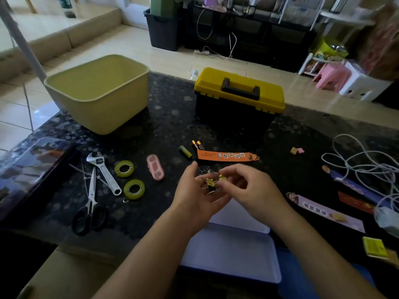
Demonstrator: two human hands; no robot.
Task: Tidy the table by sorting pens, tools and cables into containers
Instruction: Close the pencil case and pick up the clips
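While the left hand [192, 192] holds binder clips [210, 184] and the right hand [246, 185] pinches one, sorting seems barely begun: tub [97, 111] empty, wrench [105, 171], scissors [90, 203], cable [367, 167] unsorted.

I log: left hand [192, 195] holds yellow binder clips [210, 184], right hand [250, 188] pinches one; beige bin [103, 108] at eleven o'clock, yellow-lidded toolbox [272, 98] at one o'clock

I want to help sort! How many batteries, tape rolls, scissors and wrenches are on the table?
Batteries: 3
Tape rolls: 2
Scissors: 1
Wrench: 1
Total: 7
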